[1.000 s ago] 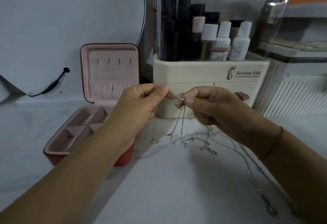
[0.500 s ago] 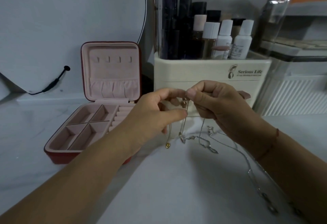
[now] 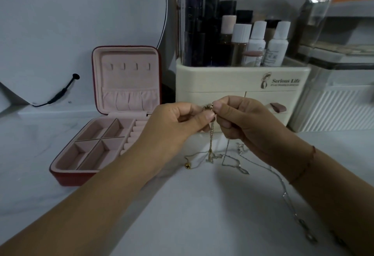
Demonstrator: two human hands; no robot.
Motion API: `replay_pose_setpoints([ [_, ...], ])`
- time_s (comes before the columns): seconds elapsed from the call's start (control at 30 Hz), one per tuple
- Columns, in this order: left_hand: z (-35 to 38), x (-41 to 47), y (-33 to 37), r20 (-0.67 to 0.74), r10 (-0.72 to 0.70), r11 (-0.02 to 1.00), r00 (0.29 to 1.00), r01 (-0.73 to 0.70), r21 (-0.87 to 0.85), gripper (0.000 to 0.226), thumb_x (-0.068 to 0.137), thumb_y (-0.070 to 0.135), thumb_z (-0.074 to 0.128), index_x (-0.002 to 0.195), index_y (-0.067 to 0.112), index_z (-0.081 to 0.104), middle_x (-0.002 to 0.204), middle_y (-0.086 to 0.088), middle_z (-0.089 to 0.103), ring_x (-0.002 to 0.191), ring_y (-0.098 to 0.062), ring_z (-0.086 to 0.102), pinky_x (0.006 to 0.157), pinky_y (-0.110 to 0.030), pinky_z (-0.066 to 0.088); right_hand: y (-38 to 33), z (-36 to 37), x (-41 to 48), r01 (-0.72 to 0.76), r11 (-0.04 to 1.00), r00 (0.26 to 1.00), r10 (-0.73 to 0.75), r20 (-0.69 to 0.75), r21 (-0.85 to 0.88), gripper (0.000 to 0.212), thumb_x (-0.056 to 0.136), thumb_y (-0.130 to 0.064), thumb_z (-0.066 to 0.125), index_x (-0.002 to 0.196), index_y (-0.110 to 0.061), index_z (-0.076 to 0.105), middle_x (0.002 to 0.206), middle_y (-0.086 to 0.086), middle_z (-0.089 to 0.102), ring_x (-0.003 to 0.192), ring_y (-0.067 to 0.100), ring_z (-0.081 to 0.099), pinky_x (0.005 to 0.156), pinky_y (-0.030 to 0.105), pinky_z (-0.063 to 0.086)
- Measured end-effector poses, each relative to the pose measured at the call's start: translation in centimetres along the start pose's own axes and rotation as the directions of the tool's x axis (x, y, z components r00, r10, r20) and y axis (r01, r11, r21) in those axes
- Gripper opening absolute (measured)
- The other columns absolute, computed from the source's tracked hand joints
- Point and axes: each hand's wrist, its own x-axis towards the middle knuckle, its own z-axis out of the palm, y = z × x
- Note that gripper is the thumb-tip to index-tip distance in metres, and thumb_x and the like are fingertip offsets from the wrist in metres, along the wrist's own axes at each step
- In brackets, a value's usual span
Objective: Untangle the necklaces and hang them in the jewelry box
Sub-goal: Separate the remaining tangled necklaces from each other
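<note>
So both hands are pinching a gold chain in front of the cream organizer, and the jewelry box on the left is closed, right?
Not quite. The head view shows the jewelry box open, lid upright. The rest holds: the left hand and right hand both pinch the gold chain in front of the cream organizer.

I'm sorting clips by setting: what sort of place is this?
Probably a home dressing table: a cream plastic cosmetics organiser full of bottles, what looks like a round mirror, and an open red jewelry box lined in pink.

One jewelry box [image 3: 68, 177], four lid hooks [image 3: 123, 66], three white-capped bottles [image 3: 258, 42], one cream organizer [image 3: 222, 81]
</note>
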Motion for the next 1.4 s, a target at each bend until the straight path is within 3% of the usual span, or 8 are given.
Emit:
replay_pose_setpoints([
  [0.17,-0.3,0.3,-0.3,0.002,-0.054,0.998,0.999,0.054,-0.042,0.016,0.088,0.025,0.060,0.081,0.019,0.072,0.068,0.004,0.068,0.069,-0.005,0.061,0.068,-0.014,0.047,-0.2,-0.1,-0.1,0.102,0.976,0.994,-0.106,-0.013,-0.193,0.008,0.088,-0.010,0.060,0.092,-0.009,0.067,0.078,0.002,0.069,0.072,0.012,0.061,0.067,0.017,0.046],
  [0.37,-0.3,0.3,-0.3,0.043,-0.106,0.992,0.993,0.108,-0.061,0.020,0.091,0.022,0.054,0.083,0.013,0.070,0.071,0.001,0.066,0.072,-0.008,0.060,0.073,-0.025,0.047,-0.2,0.0,-0.1,0.119,0.982,0.993,-0.121,0.000,-0.145,0.014,0.079,-0.010,0.066,0.092,-0.004,0.068,0.083,0.011,0.072,0.077,0.026,0.064,0.077,0.026,0.054],
  [0.47,-0.3,0.4,-0.4,0.033,-0.122,0.987,0.992,0.125,-0.098,0.024,0.092,0.019,0.053,0.073,0.016,0.069,0.068,0.001,0.067,0.070,-0.009,0.063,0.073,-0.026,0.048,-0.1,-0.2,0.1,0.070,0.992,0.996,-0.075,-0.042,-0.103,0.013,0.072,-0.015,0.069,0.083,-0.008,0.068,0.077,0.008,0.071,0.069,0.017,0.061,0.070,0.022,0.052],
  [0.57,-0.5,0.6,-0.2,0.047,-0.130,0.975,0.990,0.137,-0.175,0.031,0.093,0.016,0.048,0.066,0.015,0.062,0.069,-0.003,0.067,0.068,-0.014,0.064,0.071,-0.029,0.051,0.0,-0.3,0.2,0.013,0.994,0.999,-0.019,-0.051,-0.108,0.006,0.082,-0.009,0.065,0.086,-0.007,0.068,0.075,0.005,0.071,0.066,0.012,0.060,0.067,0.022,0.047],
  [0.8,-0.8,0.7,0.4,0.151,-0.112,0.923,0.982,0.159,-0.350,0.037,0.093,0.016,0.039,0.058,0.017,0.048,0.062,-0.002,0.057,0.059,-0.015,0.053,0.061,-0.025,0.050,0.1,-0.2,0.0,-0.101,0.967,0.992,0.116,0.050,-0.235,0.023,0.087,-0.021,0.062,0.110,-0.017,0.066,0.095,-0.003,0.071,0.089,0.008,0.064,0.074,0.020,0.047],
  [1.1,-1.1,0.7,0.3,0.178,-0.116,0.897,0.977,0.180,-0.404,0.029,0.088,0.018,0.041,0.059,0.016,0.043,0.059,-0.003,0.050,0.054,-0.014,0.044,0.053,-0.023,0.045,-0.5,-0.4,-0.2,0.009,0.998,1.000,-0.008,0.022,-0.057,0.027,0.068,-0.019,0.070,0.093,-0.012,0.070,0.082,0.008,0.069,0.074,0.017,0.059,0.075,0.027,0.046],
  [1.23,-1.1,0.8,0.3,0.153,-0.183,0.895,0.971,0.229,-0.382,0.025,0.087,0.014,0.042,0.063,0.014,0.043,0.056,0.000,0.044,0.047,-0.009,0.025,0.043,-0.021,0.021,-1.0,-0.6,-0.3,0.073,0.996,0.997,-0.075,-0.025,-0.059,0.023,0.068,-0.018,0.071,0.091,-0.015,0.071,0.082,0.009,0.068,0.069,0.010,0.057,0.063,0.015,0.044],
  [1.4,-1.1,0.9,0.1,0.084,-0.188,0.937,0.979,0.204,-0.285,0.017,0.085,0.017,0.057,0.069,0.012,0.056,0.054,0.003,0.046,0.042,-0.005,0.026,0.040,-0.018,0.020,-1.4,-0.6,-0.5,0.113,0.994,0.992,-0.113,-0.055,-0.001,0.023,0.070,-0.019,0.067,0.092,-0.012,0.069,0.074,0.002,0.068,0.061,0.003,0.056,0.054,0.010,0.042],
])
